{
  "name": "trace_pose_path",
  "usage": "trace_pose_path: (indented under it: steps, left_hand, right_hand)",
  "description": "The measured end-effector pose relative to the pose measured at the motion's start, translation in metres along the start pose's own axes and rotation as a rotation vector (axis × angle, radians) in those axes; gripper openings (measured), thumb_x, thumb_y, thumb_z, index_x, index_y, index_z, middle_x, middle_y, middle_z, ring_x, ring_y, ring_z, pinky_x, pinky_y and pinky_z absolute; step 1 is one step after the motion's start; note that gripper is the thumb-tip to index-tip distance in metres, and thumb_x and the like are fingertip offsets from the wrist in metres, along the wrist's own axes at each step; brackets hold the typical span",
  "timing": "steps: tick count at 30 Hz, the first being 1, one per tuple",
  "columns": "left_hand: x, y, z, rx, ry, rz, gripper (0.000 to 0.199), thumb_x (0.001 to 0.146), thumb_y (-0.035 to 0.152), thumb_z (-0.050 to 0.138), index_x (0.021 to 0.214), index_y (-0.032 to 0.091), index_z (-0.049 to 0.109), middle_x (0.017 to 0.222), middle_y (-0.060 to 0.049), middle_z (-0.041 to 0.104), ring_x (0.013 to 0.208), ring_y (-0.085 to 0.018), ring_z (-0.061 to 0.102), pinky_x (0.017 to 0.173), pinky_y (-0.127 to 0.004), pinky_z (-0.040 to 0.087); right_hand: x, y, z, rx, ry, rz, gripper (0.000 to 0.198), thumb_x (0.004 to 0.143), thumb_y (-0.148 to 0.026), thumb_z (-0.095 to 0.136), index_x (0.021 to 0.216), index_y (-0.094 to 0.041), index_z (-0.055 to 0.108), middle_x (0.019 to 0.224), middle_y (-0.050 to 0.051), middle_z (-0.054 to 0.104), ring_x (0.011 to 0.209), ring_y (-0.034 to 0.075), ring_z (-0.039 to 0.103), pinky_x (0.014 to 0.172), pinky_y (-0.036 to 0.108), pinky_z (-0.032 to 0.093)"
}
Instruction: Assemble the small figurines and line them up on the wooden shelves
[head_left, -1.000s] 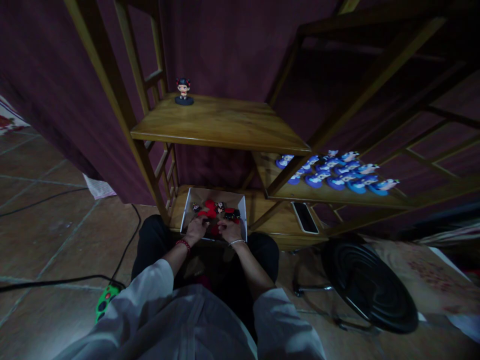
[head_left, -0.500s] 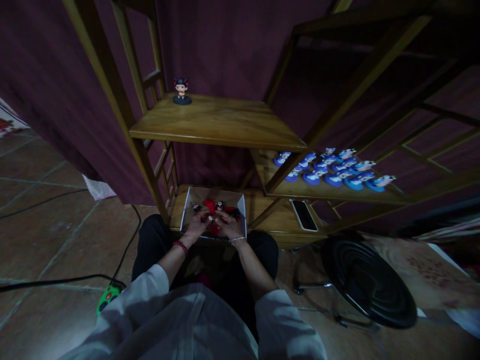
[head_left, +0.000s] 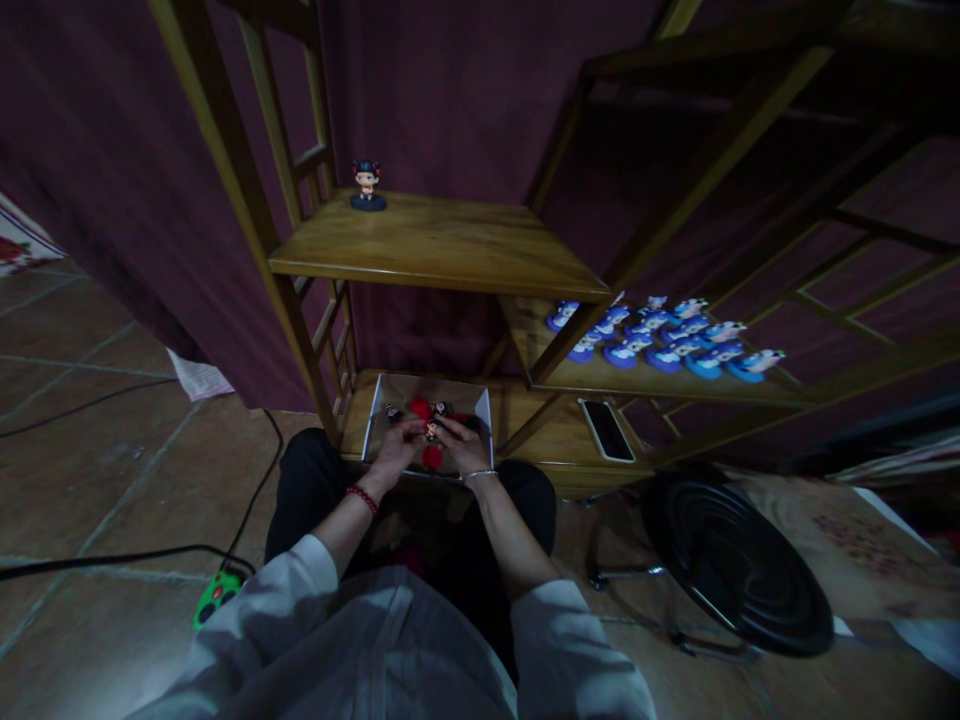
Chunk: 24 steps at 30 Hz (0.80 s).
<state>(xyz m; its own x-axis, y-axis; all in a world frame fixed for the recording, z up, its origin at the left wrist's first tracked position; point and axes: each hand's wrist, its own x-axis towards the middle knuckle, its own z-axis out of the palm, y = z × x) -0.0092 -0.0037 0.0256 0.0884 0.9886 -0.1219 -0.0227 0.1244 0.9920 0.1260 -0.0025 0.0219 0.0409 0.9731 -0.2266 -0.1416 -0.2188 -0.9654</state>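
Between the fingers of both hands is a small figurine [head_left: 432,430] with dark hair and a pale face, held just over an open white box [head_left: 367,425]. My left hand [head_left: 399,447] pinches it from the left, and my right hand [head_left: 463,445] from the right. Inside the box lie other dark and red figurines, among them one at the left [head_left: 392,412] and one behind the hands [head_left: 441,408]. A red round piece [head_left: 432,457] shows just below the held figurine. My fingers hide part of the contents.
The box rests on the low wooden shelf [head_left: 517,400]. A single figurine [head_left: 367,185] stands on the upper shelf [head_left: 442,235]. Several blue-white figurines [head_left: 667,340] fill the right shelf. A phone-like dark slab [head_left: 606,430] lies at right, near a black stool [head_left: 739,565].
Both hands have shifted slightly to the right and drawn closer around the figurine, which now sits more upright and a little higher. The view has moved slightly.
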Motion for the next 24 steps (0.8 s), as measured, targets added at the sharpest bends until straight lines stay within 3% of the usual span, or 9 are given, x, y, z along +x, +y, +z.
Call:
trace_pose_path:
  steps: [10,18,24]
  left_hand:
    - [-0.004,-0.002,0.004,-0.039,0.026,-0.071,0.016,0.074,0.013,0.054,0.088,0.012,0.062,0.08,-0.004,0.067,0.067,-0.01,0.06,0.068,-0.024,0.05]
    - [-0.007,-0.005,0.008,-0.069,0.045,-0.103,0.013,0.075,0.015,0.053,0.085,0.012,0.06,0.072,-0.002,0.065,0.057,-0.009,0.059,0.061,-0.024,0.051]
    - [-0.007,-0.007,0.009,-0.078,0.03,-0.145,0.012,0.075,0.012,0.052,0.084,0.012,0.06,0.069,-0.001,0.064,0.058,-0.01,0.06,0.063,-0.025,0.052]
  right_hand:
    - [-0.005,0.0,0.002,0.126,0.019,0.036,0.053,0.051,-0.04,0.074,0.098,-0.017,0.066,0.084,0.004,0.07,0.073,0.016,0.063,0.062,0.026,0.05]
    - [-0.008,0.003,0.003,0.238,0.073,0.103,0.047,0.047,-0.03,0.079,0.091,-0.015,0.066,0.077,0.003,0.069,0.067,0.013,0.063,0.059,0.023,0.048]
    - [-0.012,0.002,0.0,0.234,0.055,0.124,0.041,0.05,-0.032,0.078,0.085,-0.015,0.065,0.073,0.001,0.068,0.064,0.011,0.063,0.056,0.02,0.047]
